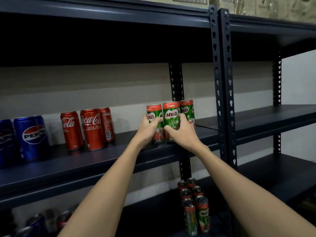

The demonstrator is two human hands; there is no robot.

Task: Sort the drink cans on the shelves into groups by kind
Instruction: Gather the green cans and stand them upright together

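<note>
- Fingers of the left hand [147,130] curl round the left Milo can [154,123], while the right hand [180,132] wraps the middle Milo can [171,119]; both grips sit low on the cans, likely so each can slide upright against its neighbour.
- A third Milo can [188,111] stands just behind and to the right, the three touching or nearly so at the right end of the middle shelf [102,161], apparently forming one group.
- Further left on that shelf, well apart, the Coca-Cola cans [89,128] stand clustered, and the Pepsi cans [25,137] beyond them, suggesting brands are kept in separate blocks.
- On the lower shelf [153,209], more Milo cans [195,204] wait in two rows; mixed cans [42,223] at lower left are too blurred to identify.
</note>
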